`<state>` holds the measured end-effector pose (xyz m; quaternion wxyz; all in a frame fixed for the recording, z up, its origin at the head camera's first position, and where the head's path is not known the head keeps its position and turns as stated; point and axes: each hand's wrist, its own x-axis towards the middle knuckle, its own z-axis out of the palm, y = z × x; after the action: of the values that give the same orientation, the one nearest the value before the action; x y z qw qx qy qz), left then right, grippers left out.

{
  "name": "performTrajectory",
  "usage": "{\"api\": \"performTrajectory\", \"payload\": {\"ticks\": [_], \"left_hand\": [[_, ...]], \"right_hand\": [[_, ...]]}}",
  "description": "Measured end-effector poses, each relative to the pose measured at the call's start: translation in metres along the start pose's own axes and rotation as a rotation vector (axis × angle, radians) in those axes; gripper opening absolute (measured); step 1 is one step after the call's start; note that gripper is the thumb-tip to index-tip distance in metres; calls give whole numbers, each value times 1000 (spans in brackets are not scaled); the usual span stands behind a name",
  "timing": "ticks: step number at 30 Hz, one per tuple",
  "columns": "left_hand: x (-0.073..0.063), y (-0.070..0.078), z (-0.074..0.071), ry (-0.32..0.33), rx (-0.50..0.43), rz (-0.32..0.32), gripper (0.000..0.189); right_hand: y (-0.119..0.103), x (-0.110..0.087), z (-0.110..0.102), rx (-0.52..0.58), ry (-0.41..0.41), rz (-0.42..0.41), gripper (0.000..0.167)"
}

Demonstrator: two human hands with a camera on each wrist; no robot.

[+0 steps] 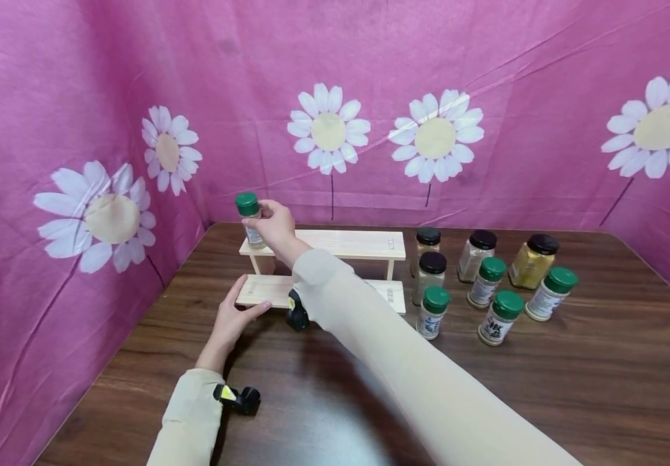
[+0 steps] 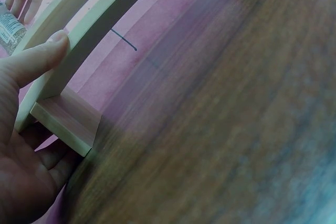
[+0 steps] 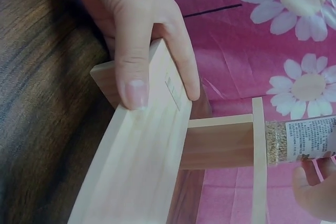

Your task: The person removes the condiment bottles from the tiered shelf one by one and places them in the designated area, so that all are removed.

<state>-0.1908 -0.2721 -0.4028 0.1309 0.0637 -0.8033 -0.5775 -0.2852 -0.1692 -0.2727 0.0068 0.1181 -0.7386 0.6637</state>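
Note:
A two-tier wooden spice rack [image 1: 346,244] stands on the table. My right hand [image 1: 279,226] grips a green-lidded spice jar [image 1: 248,206] between thumb and fingers at the left end of the upper tier. Pale seeds show inside this jar [image 3: 310,139] in the right wrist view, and its base meets the upper board. My left hand [image 1: 231,321] holds the left end of the lower board [image 3: 142,145], its thumb on the board and its fingers around the end. In the left wrist view, the left thumb [image 2: 44,59] presses the board's edge.
Right of the rack stand several jars: black-lidded ones, including a yellow-filled jar [image 1: 533,264], and green-lidded ones such as the front jar [image 1: 432,317]. A pink cloth [image 1: 241,77] with white flowers hangs behind the brown wooden table [image 1: 544,401].

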Motion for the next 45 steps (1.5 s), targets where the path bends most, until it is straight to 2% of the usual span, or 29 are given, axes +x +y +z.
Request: {"api": "performTrajectory", "payload": {"ticks": [10, 16, 22, 30, 45], "left_hand": [[1, 3, -1, -4, 12, -15, 79], [-1, 3, -1, -17, 19, -36, 80], [-2, 2, 1, -16, 1, -29, 80], [-1, 1, 0, -7, -3, -15, 79], [-2, 4, -1, -12, 16, -39, 81]], "right_hand": [[5, -5, -3, 42, 41, -53, 34], [8, -9, -6, 62, 26, -42, 35], [9, -12, -14, 84, 31, -33, 35], [3, -14, -24, 131, 21, -45, 36], [-12, -28, -47, 129, 7, -38, 37]]}}
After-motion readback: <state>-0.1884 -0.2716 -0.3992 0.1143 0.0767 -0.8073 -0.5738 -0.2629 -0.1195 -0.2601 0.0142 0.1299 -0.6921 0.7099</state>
